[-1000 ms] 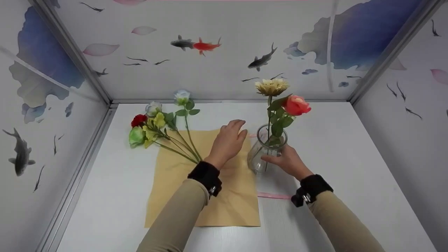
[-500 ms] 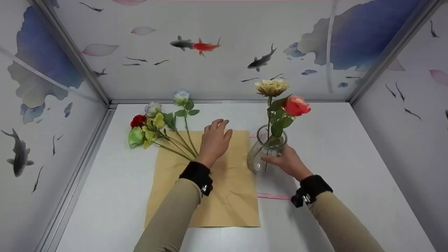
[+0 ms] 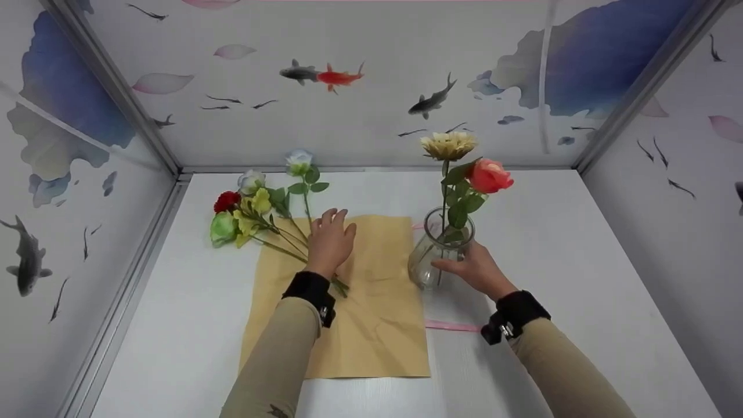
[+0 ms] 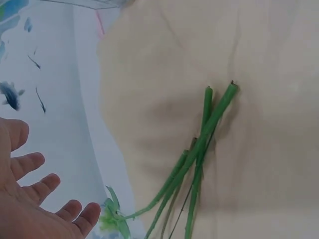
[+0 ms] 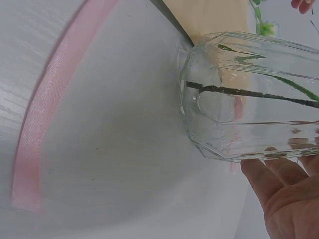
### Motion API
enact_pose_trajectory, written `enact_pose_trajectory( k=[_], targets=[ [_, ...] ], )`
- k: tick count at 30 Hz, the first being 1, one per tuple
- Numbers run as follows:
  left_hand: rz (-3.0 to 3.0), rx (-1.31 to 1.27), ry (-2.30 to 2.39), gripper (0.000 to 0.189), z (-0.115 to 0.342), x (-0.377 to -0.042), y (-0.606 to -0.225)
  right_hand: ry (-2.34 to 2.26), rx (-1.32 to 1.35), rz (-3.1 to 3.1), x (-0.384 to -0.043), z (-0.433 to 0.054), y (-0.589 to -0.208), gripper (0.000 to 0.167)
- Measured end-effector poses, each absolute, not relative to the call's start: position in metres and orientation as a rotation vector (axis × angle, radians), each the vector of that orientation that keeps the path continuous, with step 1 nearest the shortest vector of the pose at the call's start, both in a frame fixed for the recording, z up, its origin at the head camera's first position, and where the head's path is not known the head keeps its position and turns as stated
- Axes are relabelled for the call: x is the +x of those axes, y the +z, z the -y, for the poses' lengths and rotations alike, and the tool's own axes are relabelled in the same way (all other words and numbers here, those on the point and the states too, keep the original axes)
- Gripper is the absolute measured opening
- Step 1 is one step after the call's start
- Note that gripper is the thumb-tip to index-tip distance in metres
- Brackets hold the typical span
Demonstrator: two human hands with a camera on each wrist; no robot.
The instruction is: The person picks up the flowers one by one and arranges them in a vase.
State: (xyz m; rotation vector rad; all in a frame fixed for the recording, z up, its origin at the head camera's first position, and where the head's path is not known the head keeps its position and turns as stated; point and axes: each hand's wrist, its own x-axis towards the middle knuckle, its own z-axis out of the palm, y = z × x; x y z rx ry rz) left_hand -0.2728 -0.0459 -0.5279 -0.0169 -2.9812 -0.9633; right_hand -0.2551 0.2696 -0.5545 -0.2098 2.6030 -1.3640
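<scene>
My left hand point(image 3: 331, 244), fingers spread and relaxed, hovers over the stems of several flowers lying on brown paper point(image 3: 383, 337). In the left wrist view it holds nothing, and the green stems point(image 4: 199, 154) cross apart from it. Among the blooms are a red flower point(image 3: 227, 202), a green one point(image 3: 223, 228), yellow ones point(image 3: 261, 200) and a pale blue rose point(image 3: 299, 161). A clear glass vase point(image 3: 421, 267) stands beside the paper; my right hand point(image 3: 479, 270) holds its side, thumb in front. A cream flower point(image 3: 448, 146) and a coral rose point(image 3: 490, 176) stand in the vase.
A pink ribbon point(image 3: 453, 326) lies on the white table point(image 3: 580, 261), running under the vase's area and partly hidden by the paper. Printed panels point(image 3: 371, 128) with metal edging enclose the table at the back and on both sides.
My left hand has moved left, away from the vase and over the flower stems, uncovering their cut ends. The right hand and the vase have stayed in place.
</scene>
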Motion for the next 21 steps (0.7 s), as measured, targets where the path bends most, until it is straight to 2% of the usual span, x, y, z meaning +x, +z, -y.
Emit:
enact_pose_trajectory(
  k=[4,11,21],
  targets=[
    [3.005,0.025,-0.988,0.05,0.054,-0.271,-0.535,-1.358,-0.198,-2.605,-0.255,-0.269,-0.554,0.083],
    [3.019,0.025,-1.022,0.049,0.062,-0.268,-0.546,-1.364,-0.219,-2.607,-0.255,-0.27,-0.555,0.096],
    [3.091,0.021,-0.971,0.051,0.064,-0.266,-0.554,-1.377,-0.21,-2.622,-0.253,-0.27,-0.555,0.092]
  ],
)
